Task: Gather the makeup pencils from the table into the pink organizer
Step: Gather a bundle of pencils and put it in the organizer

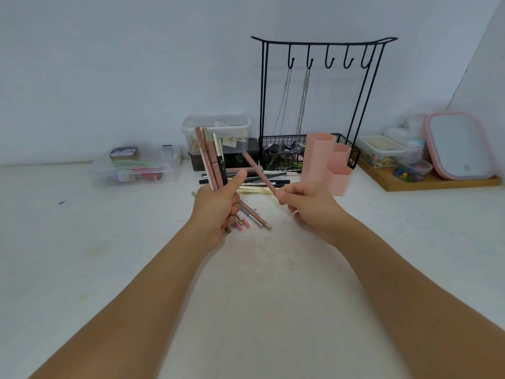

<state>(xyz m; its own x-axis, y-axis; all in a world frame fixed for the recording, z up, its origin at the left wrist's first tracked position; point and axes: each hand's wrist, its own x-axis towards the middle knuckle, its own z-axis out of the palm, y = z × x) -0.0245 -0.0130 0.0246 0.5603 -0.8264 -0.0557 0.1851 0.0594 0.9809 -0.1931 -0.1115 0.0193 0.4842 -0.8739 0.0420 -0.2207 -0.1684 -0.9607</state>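
Left hand (216, 209) grips a bundle of pencils (210, 157) upright, thumb raised; right hand (303, 201) pinches 1 pink pencil (259, 173) before the pink organizer (325, 162).

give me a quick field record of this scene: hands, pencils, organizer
left hand: grips a bundle of pencils, upright
right hand: pinches one pink pencil, tilted toward the left
loose pencils: on the table, behind the hands
organizer: pink, right of the loose pencils; no pencils showing in it
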